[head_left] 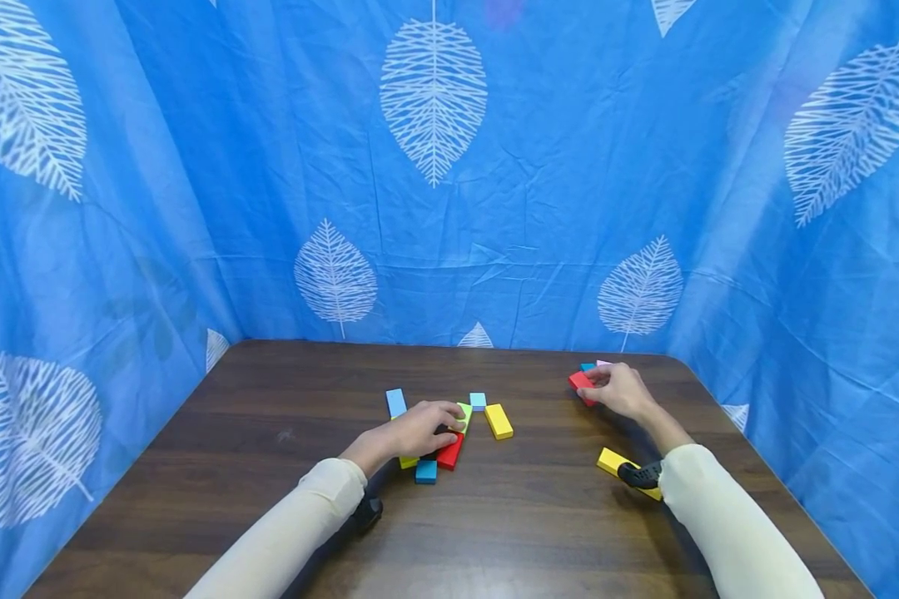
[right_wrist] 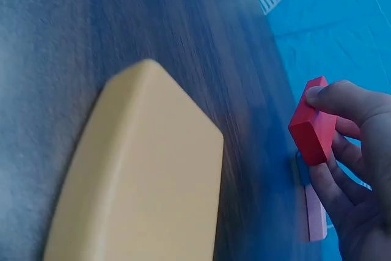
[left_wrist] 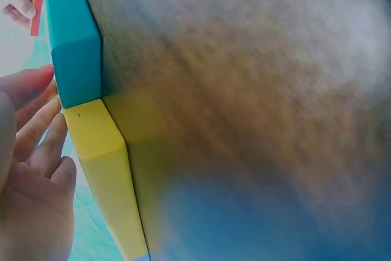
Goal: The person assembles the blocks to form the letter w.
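Note:
My right hand pinches a red block between thumb and fingers, above a blue block and a pink one. My left hand hovers over a cluster of blocks, thumb over a red block and fingertips near a green block. Its fingers look relaxed, and I see nothing held between them. In the left wrist view, a teal block and a yellow block stand in front of that hand, partly hiding the fingertips.
A light blue block and a yellow block lie right of the cluster, a longer blue block behind it. Another yellow block lies beneath my right wrist. Blue leaf-patterned cloth hangs around the wooden table.

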Demonstrator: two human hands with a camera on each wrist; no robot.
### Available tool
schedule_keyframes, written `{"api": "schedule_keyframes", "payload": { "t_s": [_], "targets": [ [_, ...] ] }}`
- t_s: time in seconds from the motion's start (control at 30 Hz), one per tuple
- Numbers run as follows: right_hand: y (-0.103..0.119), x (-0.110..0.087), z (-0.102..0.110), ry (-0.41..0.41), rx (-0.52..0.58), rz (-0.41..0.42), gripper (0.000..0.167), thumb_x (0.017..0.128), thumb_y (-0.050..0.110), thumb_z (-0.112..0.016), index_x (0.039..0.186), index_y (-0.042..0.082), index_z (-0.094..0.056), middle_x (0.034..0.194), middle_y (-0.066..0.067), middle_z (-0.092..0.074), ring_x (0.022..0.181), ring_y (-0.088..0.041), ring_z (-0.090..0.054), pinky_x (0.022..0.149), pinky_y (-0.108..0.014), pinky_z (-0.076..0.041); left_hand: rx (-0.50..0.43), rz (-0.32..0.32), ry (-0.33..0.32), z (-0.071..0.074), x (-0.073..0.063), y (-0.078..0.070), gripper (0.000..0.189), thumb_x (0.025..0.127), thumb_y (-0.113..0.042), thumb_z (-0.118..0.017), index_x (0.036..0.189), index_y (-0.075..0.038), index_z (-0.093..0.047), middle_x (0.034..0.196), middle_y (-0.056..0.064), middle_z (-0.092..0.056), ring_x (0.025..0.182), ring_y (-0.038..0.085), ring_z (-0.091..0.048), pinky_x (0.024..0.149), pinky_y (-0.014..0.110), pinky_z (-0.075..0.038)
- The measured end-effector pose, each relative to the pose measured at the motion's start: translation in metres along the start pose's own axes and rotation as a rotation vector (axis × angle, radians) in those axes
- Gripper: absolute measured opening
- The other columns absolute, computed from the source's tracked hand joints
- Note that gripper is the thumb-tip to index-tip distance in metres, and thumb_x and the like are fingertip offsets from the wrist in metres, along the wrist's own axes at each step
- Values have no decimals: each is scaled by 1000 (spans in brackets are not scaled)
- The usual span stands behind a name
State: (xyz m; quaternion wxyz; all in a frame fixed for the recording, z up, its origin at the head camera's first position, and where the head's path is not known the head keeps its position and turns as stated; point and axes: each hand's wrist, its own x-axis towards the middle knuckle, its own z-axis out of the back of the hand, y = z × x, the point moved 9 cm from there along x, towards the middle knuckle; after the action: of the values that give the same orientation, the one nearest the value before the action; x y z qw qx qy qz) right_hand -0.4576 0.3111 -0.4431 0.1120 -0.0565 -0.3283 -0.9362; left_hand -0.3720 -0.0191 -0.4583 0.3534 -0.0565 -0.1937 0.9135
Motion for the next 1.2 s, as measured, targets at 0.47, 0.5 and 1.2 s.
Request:
{"api": "schedule_keyframes", "payload": {
  "t_s": [0.47,0.5,1.2],
  "targets": [
    [48,-9,-27,58,0,104,42,88,21,-84,116,-6,-72,99,-9,-71,88,-24,-66,78,-41,-58,-12,4,8,1,-1,1,31,102,-17,-69,132,-11,-73,145,5,-57,134,27,-51,112,44,-43],
    [49,-9,-30,59,0,99,41,87,21,-84,116,-6,-72,100,-9,-71,88,-24,-66,78,-41,-58,-13,4,7,1,-1,1,31,102,-17,-69,132,-10,-73,145,5,-57,134,27,-51,112,44,-43],
    [79,-34,-60,123,-19,90,39,87,22,-85,116,-2,-73,97,-4,-70,86,-19,-64,78,-38,-59,-17,-19,2,2,-2,-4,30,102,-15,-68,130,-7,-73,144,7,-58,133,27,-52,113,44,-42]
  ]
}}
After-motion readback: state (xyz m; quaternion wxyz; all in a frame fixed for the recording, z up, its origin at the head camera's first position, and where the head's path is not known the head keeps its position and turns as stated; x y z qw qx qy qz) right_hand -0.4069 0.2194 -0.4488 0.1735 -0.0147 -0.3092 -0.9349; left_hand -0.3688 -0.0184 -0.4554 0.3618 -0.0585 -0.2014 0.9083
